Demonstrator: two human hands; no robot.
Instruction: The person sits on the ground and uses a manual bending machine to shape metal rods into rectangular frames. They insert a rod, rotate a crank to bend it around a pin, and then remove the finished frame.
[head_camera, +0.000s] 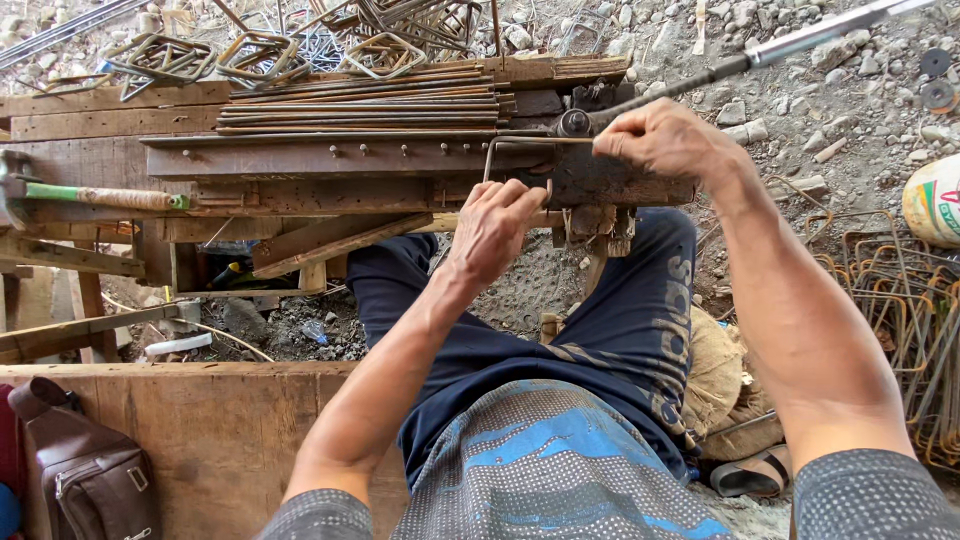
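My left hand (492, 228) grips the lower end of a thin steel rod (520, 141) that is bent into an angular hook against the wooden bending bench (330, 160). My right hand (655, 140) closes around the long metal lever bar (790, 45), which runs up to the right from the bench's pivot head (573, 122). A bundle of straight rusty rods (360, 105) lies along the bench top behind the pins. I sit with my dark trousered legs (620, 320) under the bench.
Finished bent square stirrups (260, 55) lie on the gravel behind the bench, and more (915, 330) are stacked at the right. A brown bag (85, 465) rests on a wooden board at the lower left. A green-handled tool (100, 196) sits at the left.
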